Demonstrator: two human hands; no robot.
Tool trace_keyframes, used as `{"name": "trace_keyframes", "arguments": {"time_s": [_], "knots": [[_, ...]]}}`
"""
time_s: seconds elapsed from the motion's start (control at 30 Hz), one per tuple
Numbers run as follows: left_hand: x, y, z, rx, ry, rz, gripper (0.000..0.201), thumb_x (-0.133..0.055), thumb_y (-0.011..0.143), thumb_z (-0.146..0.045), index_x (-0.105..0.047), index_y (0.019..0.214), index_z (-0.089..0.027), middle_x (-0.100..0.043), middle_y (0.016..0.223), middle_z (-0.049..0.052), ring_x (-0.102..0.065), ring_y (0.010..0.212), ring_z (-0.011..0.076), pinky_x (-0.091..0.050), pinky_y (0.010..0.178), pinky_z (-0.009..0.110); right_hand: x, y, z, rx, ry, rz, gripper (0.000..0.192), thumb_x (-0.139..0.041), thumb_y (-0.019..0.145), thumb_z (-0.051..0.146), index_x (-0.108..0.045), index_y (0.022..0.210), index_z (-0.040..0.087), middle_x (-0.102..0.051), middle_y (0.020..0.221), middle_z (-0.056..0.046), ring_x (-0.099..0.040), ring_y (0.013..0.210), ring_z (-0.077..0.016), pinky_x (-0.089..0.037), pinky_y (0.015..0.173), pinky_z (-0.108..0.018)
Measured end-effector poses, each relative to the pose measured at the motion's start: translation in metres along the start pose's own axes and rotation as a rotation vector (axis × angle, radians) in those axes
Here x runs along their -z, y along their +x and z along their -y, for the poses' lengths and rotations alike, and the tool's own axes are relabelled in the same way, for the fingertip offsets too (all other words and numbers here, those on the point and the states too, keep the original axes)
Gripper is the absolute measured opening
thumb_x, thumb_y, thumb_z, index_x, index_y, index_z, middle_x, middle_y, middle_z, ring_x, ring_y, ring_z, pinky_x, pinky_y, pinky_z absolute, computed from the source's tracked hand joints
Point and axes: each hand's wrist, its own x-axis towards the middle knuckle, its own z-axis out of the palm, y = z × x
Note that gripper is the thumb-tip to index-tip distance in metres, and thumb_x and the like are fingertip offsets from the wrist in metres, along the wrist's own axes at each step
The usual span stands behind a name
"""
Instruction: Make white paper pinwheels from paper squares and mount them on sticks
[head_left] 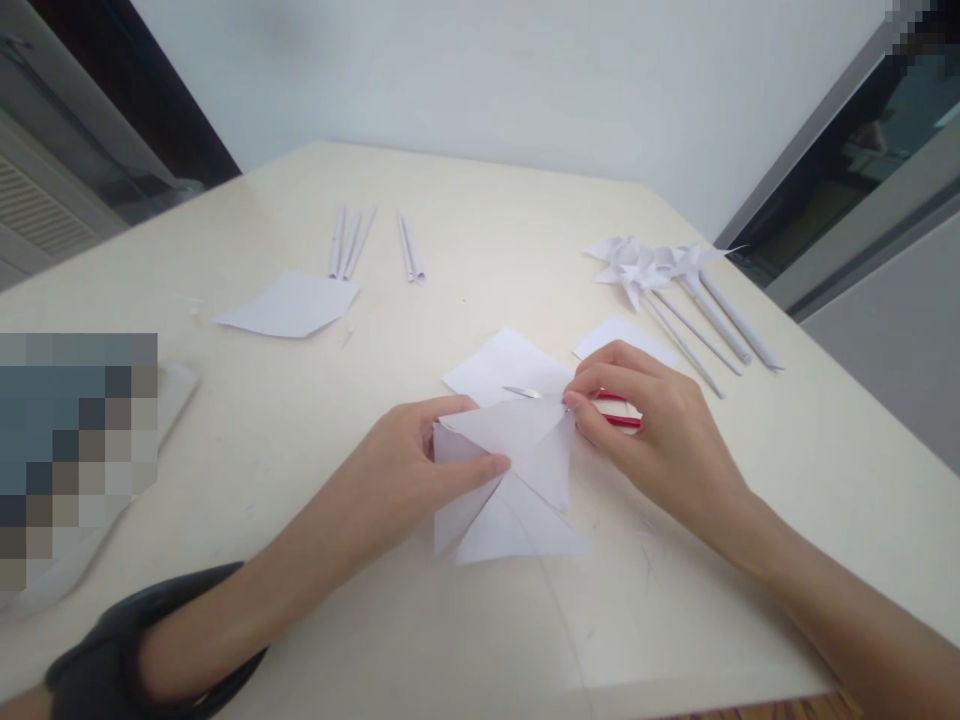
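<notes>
A white paper square cut into triangular flaps (517, 500) lies on the cream table (465, 640) in front of me. My left hand (420, 470) presses its folded flaps down at the centre with thumb and fingers. My right hand (652, 430) pinches one flap's tip at the upper right and folds it inward. Red-handled scissors (600, 405) lie under my right hand, their metal blade tip poking out to the left over another white sheet (499, 365).
Finished white paper pinwheels on rolled paper sticks (675, 290) lie at the right. Several rolled paper sticks (375, 245) and a loose white sheet (289, 305) lie at the back left. A white tray edge (176, 385) sits far left. A wall stands behind.
</notes>
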Motion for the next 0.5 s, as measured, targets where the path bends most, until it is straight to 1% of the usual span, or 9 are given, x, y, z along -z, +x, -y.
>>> {"name": "trace_keyframes", "arguments": {"time_s": [0.07, 0.13, 0.27, 0.37, 0.43, 0.5], "knots": [[-0.0004, 0.0023, 0.0026, 0.046, -0.044, -0.013, 0.043, -0.069, 0.063, -0.031, -0.065, 0.105, -0.024, -0.074, 0.095, 0.003, -0.069, 0.081, 0.0286, -0.052, 0.057, 0.029, 0.0015, 0.0002, -0.0005, 0.04, -0.017, -0.039, 0.013, -0.055, 0.085, 0.014, -0.063, 0.076, 0.019, -0.059, 0.087, 0.001, -0.055, 0.074, -0.0083, -0.045, 0.055, -0.019], [-0.0013, 0.0032, 0.003, 0.069, -0.087, 0.007, 0.046, -0.07, 0.064, -0.03, -0.063, 0.108, -0.024, -0.073, 0.099, 0.004, -0.069, 0.084, 0.0288, -0.053, 0.06, 0.03, 0.0019, 0.0001, -0.0003, 0.082, -0.041, -0.08, 0.011, -0.058, 0.084, 0.013, -0.063, 0.077, 0.019, -0.059, 0.086, 0.0, -0.055, 0.074, -0.0084, -0.044, 0.057, -0.02], [-0.0024, 0.0009, -0.0007, 0.039, -0.136, 0.086, 0.027, -0.065, 0.071, -0.033, -0.064, 0.097, -0.023, -0.074, 0.087, 0.003, -0.069, 0.078, 0.0268, -0.05, 0.059, 0.029, 0.0001, -0.0013, 0.0012, 0.187, -0.069, -0.148, 0.007, -0.061, 0.082, 0.012, -0.063, 0.078, 0.016, -0.058, 0.086, -0.002, -0.056, 0.076, -0.0111, -0.045, 0.064, -0.026], [-0.0026, 0.0003, -0.0018, 0.046, -0.111, 0.069, 0.028, -0.066, 0.071, -0.034, -0.064, 0.097, -0.023, -0.073, 0.089, 0.004, -0.069, 0.079, 0.0275, -0.05, 0.06, 0.029, -0.002, -0.0035, 0.0025, 0.283, -0.087, -0.187, 0.004, -0.061, 0.082, 0.012, -0.063, 0.081, 0.015, -0.059, 0.087, -0.004, -0.056, 0.077, -0.0128, -0.046, 0.069, -0.03], [-0.0026, 0.001, -0.0015, 0.026, -0.103, 0.048, 0.029, -0.066, 0.07, -0.034, -0.064, 0.097, -0.023, -0.073, 0.094, 0.004, -0.068, 0.084, 0.0278, -0.051, 0.063, 0.03, -0.0038, -0.0052, 0.0041, 0.371, -0.111, -0.21, 0.005, -0.061, 0.081, 0.01, -0.064, 0.081, 0.014, -0.06, 0.088, -0.006, -0.056, 0.079, -0.0139, -0.045, 0.07, -0.032], [-0.0028, 0.0017, -0.0016, -0.003, -0.102, 0.045, 0.024, -0.066, 0.071, -0.034, -0.065, 0.093, -0.023, -0.072, 0.093, 0.003, -0.067, 0.083, 0.0264, -0.05, 0.063, 0.03, -0.0063, -0.0064, 0.0059, 0.457, -0.139, -0.217, 0.006, -0.062, 0.08, 0.008, -0.065, 0.081, 0.013, -0.062, 0.087, -0.007, -0.056, 0.079, -0.015, -0.045, 0.07, -0.033]]}}
